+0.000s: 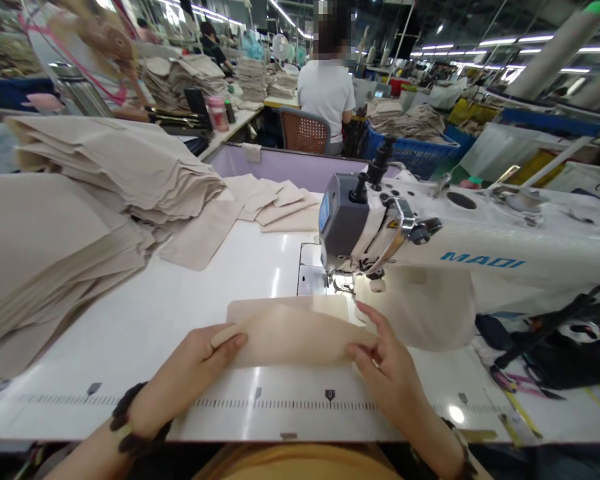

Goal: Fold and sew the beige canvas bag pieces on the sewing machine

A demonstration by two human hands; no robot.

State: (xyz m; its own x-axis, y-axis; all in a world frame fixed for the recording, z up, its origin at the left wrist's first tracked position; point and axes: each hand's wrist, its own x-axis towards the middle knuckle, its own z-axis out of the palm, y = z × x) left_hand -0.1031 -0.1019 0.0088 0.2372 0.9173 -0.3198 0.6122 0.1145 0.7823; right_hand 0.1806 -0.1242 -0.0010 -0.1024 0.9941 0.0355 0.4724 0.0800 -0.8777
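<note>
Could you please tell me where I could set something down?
The table shows bare white between the piles, the machine and the left hand, and a narrow strip along part of the ruler, nearer than the panel. It is crowded under the piles, around the machine, and where the left hand and right hand hold the panel.

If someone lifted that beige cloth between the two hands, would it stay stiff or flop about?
The beige cloth would probably bend easily, since it curves between the left hand and right hand. It's likely light: a pinch at each end seems to hold it. It may not go wholly limp, as its middle arches.
</note>
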